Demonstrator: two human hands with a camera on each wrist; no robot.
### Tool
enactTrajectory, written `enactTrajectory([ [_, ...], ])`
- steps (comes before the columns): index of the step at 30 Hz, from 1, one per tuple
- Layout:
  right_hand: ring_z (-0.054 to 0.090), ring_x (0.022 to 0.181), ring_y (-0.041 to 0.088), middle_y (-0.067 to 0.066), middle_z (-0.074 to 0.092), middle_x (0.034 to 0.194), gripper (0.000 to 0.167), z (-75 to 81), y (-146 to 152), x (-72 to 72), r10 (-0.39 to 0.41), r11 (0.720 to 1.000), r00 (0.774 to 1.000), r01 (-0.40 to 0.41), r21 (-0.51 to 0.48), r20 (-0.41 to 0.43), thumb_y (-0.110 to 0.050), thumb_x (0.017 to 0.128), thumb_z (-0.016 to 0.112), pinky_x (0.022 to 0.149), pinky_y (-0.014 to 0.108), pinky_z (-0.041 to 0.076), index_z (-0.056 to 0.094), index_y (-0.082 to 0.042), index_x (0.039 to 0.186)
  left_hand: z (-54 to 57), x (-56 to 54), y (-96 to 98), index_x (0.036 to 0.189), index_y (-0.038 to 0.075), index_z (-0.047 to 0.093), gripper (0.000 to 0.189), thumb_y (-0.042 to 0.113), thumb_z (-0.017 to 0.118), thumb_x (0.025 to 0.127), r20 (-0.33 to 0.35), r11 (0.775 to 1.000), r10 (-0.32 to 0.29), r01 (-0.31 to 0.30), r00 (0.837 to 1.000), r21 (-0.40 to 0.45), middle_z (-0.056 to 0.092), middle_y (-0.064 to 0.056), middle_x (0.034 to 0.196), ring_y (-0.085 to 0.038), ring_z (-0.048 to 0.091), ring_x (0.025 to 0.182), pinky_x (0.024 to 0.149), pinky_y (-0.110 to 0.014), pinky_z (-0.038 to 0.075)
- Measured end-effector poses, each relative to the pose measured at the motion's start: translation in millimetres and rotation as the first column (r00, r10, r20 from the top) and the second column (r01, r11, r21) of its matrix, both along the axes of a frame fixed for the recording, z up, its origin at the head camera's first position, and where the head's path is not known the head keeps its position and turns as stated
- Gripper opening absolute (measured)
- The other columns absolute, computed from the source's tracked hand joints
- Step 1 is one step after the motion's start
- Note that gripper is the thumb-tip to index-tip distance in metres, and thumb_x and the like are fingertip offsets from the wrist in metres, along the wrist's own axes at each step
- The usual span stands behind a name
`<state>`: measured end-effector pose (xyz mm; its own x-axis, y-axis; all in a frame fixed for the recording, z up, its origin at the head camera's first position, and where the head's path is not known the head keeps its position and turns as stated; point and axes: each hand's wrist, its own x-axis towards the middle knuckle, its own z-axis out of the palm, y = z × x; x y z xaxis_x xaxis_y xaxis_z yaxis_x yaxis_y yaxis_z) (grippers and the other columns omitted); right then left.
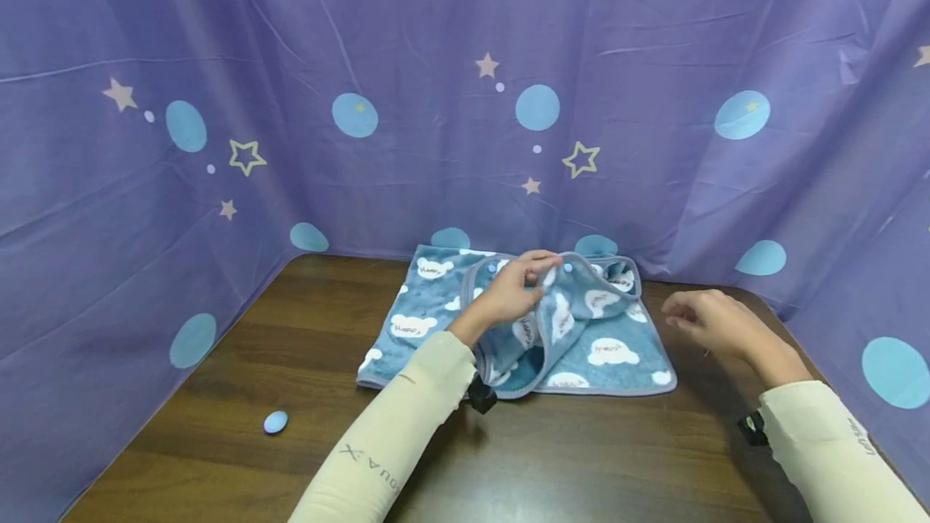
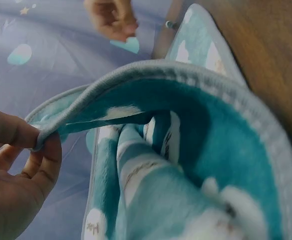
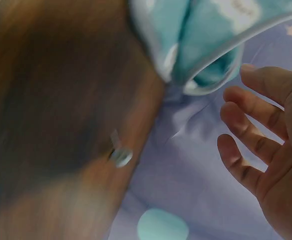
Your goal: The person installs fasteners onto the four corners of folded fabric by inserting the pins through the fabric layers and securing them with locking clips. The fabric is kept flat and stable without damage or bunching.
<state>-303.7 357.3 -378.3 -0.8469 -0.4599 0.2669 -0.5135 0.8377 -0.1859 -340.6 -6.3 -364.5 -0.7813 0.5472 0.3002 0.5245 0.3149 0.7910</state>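
Observation:
A teal fleece blanket (image 1: 610,353) with white bear heads and grey edging lies partly folded at the back of the table. My left hand (image 1: 508,290) pinches its edge between thumb and fingers and holds it raised. In the left wrist view, the lifted edging (image 2: 150,70) arches over an open fold with bunched fabric inside. My right hand (image 1: 715,325) hovers right of the blanket, apart from it. Its fingers (image 3: 234,116) are spread and loosely bent, holding nothing in the right wrist view.
A small pale-blue oval disc (image 1: 275,422) lies on the brown wooden table (image 1: 211,442) at the left. Near the table's right edge is a small shiny object (image 3: 121,157), too blurred to name. A purple curtain (image 1: 436,39) with stars and dots encloses the back and sides.

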Motion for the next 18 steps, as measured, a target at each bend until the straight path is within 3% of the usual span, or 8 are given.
enactTrajectory([
  [2,0.063,0.074,0.007,-0.008,0.071,0.085,0.012,-1.9,8.1,1.5,-0.016,0.999,1.000,0.016,0.028,0.019,-0.007,0.090,0.074,0.066,0.038,0.053,0.075,-0.010,0.101,1.4,-3.1,-4.9,0.152,0.013,0.050,0.061,-0.012,0.054,0.096,0.006,1.000,-0.001,0.001,1.000,0.009,0.041,0.000,0.157,-0.015,0.041,0.077,0.058,-0.024,0.035],
  [10,0.068,0.083,0.019,-0.003,0.072,0.091,0.019,-12.6,30.3,3.5,0.000,0.993,1.000,0.000,0.115,0.002,0.001,0.084,0.074,0.070,0.044,0.055,0.076,-0.011,0.098,4.5,-15.1,-25.2,0.153,0.012,0.049,0.069,-0.016,0.054,0.090,0.036,0.997,0.064,-0.066,0.997,0.044,0.041,0.000,0.157,-0.021,0.054,0.098,0.065,-0.024,0.043],
  [18,0.063,0.077,0.011,-0.011,0.064,0.083,0.026,-24.5,49.6,2.7,0.158,0.972,0.979,-0.133,0.192,-0.125,0.005,0.076,0.078,0.068,0.038,0.054,0.074,-0.019,0.088,1.8,-25.9,-52.3,0.157,0.019,0.041,0.080,-0.018,0.053,0.087,0.148,0.989,0.106,-0.120,0.983,0.089,0.032,0.006,0.161,-0.029,0.049,0.124,0.062,-0.029,0.041],
])
